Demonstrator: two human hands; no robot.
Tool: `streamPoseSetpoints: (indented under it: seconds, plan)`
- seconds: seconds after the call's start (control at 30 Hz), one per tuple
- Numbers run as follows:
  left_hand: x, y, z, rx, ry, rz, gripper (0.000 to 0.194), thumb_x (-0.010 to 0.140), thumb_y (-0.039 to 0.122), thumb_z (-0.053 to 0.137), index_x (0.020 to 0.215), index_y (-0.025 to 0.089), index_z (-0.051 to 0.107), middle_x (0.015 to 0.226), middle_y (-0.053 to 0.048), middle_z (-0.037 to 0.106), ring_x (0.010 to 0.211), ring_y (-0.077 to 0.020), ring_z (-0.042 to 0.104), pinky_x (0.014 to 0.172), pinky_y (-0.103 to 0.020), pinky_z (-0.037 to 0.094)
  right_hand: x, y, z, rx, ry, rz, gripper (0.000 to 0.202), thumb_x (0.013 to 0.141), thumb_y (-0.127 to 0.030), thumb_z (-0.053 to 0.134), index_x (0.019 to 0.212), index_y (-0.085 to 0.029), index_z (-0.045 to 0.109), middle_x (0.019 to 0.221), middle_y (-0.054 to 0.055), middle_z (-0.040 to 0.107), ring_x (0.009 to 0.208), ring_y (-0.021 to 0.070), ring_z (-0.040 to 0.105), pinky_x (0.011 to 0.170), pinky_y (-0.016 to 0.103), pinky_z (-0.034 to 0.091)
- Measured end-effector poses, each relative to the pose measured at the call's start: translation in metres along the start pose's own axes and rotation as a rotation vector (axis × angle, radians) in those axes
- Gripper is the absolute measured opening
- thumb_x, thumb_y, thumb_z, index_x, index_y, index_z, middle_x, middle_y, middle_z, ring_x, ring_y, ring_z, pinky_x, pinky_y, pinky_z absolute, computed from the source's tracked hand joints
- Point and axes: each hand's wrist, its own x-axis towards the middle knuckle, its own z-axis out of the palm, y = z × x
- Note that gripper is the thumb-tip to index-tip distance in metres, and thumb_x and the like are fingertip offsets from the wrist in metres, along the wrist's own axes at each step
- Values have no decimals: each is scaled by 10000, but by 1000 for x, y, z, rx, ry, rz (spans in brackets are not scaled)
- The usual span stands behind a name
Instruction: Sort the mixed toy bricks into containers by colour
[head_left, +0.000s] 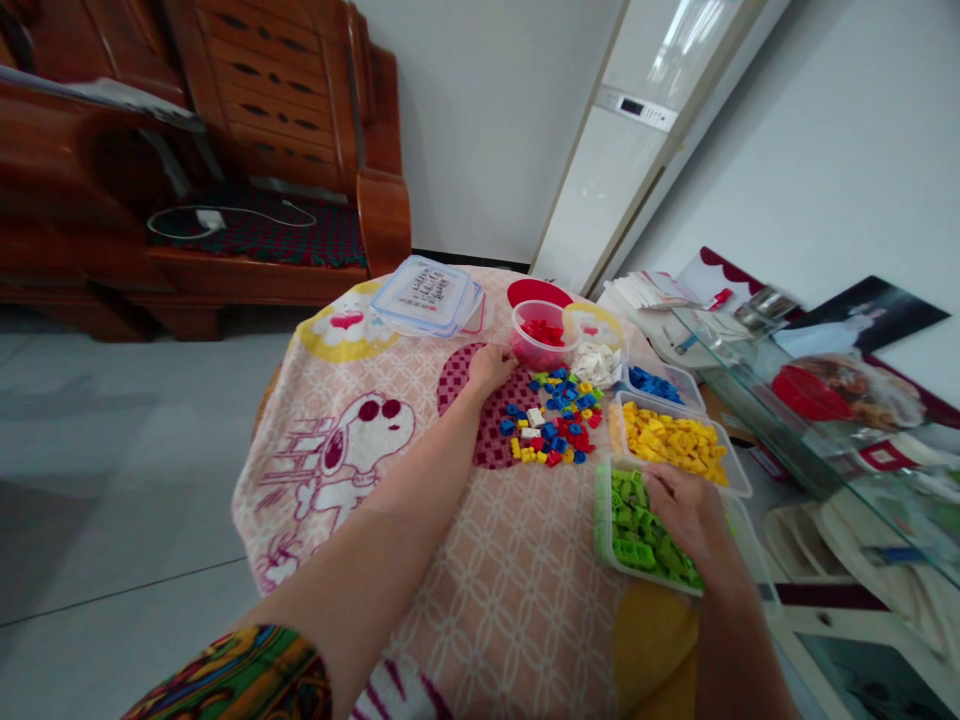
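A loose pile of small blue, red, yellow, green and white bricks [553, 418] lies on a pink cartoon-print cloth [360, 440]. My left hand [491, 366] reaches far out and rests on the cloth just left of the pile, beside a round tub of red bricks [541, 335]; whether it holds a brick cannot be told. My right hand [686, 510] lies inside the clear box of green bricks [637, 535], fingers down among them. Behind that box stand a box of yellow bricks [671, 440], a box of blue bricks [654, 383] and a tub of white bricks [596, 362].
Stacked clear lids [427, 295] and a red lid [538, 293] lie at the cloth's far side. A wooden bench [225, 150] stands at the back left. A glass-topped table [840, 400] with papers and photos sits on the right. Grey floor tiles spread to the left.
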Motion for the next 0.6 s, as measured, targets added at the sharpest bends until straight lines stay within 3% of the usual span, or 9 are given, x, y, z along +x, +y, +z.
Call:
streamPoseSetpoints:
  seconds: [0.17,0.3,0.47,0.6]
  plan:
    - [1,-1,1,-7,-2,7,242,919,251,585,975,200,814,831,-53,790,906,-203,715,812,-250,508,-7,3,-3,10,-29,67,369,899,-430,449,869,-233,759,681,59,730,609,225,647,640,332,457]
    - [2,-2,2,-22,-1,8,233,916,253,594,974,202,813,829,-51,790,906,-199,715,812,-244,506,0,-10,-3,48,-16,55,416,916,-443,450,985,-208,787,760,77,768,673,237,687,669,337,481]
    - [2,-2,2,-18,-6,2,239,925,259,587,985,208,813,812,-43,786,900,-192,710,821,-240,506,34,-42,1,-17,-58,-60,379,955,-353,449,1025,-214,794,902,89,800,838,240,726,771,326,489]
    - [1,-1,2,-31,-6,4,242,927,259,589,986,195,816,830,-50,787,881,-189,710,803,-241,502,75,-68,11,-171,-216,-156,358,994,-287,441,1002,-208,791,966,97,795,951,235,721,824,306,479]
